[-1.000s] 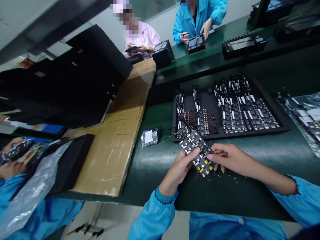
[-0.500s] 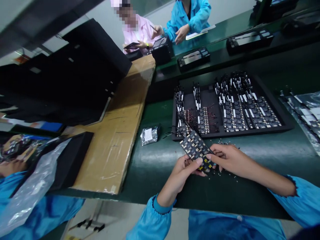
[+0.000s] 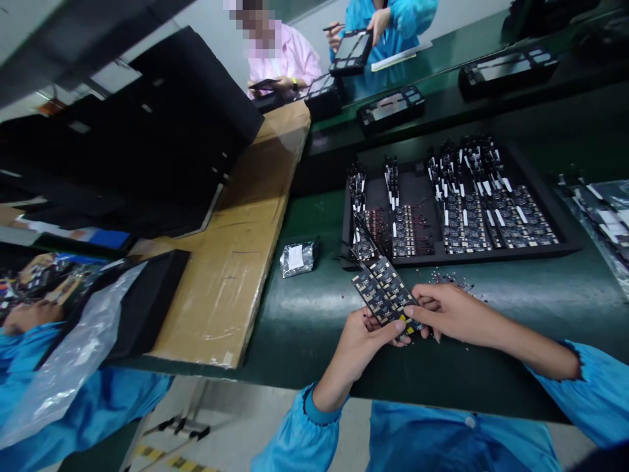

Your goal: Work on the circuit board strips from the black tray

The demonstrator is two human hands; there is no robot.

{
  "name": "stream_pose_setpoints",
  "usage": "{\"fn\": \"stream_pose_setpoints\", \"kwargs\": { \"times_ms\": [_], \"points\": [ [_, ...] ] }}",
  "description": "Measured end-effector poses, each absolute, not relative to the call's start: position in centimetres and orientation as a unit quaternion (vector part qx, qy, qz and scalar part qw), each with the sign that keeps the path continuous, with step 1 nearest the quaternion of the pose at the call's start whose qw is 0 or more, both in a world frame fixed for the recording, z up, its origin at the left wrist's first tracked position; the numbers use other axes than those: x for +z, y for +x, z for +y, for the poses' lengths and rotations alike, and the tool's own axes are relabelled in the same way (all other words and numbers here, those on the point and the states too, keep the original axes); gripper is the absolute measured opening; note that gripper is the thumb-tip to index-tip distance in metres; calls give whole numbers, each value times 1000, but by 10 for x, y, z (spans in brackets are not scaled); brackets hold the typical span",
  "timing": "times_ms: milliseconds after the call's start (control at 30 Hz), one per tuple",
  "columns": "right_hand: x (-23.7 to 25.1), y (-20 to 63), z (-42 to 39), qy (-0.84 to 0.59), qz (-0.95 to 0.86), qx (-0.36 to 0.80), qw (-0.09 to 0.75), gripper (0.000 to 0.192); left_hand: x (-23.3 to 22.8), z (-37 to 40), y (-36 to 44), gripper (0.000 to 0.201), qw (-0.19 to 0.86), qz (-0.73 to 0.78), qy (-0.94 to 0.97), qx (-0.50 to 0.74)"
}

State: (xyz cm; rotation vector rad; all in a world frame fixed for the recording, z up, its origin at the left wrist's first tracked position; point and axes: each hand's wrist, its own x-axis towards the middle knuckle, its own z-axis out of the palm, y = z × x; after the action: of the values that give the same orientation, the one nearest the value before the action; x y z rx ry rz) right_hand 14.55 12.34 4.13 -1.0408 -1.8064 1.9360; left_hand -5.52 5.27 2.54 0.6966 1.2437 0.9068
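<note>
Both hands grip one strip of small circuit boards (image 3: 384,288) just above the green tabletop (image 3: 515,295): left hand (image 3: 366,337) pinching its near end, right hand (image 3: 445,311) clamped beside it. Behind sits a black tray (image 3: 565,236) of boards (packed rows), a silver packet (image 3: 297,257) left.

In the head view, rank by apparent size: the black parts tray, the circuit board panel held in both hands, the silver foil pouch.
1. Black parts tray, clearly largest.
2. Circuit board panel, held by the left hand and right hand.
3. Silver foil pouch, smallest.
</note>
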Motion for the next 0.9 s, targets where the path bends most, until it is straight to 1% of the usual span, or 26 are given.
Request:
{"fn": "stream_pose_setpoints", "kwargs": {
  "times_ms": [433,900],
  "points": [
    [42,142,121,-376,-613,677,157,19,21,50,-54,23,620,571,331,425],
    [38,142,122,-382,-606,680,158,22,15,45,-53,20,566,604,365,426]
  ]
}}
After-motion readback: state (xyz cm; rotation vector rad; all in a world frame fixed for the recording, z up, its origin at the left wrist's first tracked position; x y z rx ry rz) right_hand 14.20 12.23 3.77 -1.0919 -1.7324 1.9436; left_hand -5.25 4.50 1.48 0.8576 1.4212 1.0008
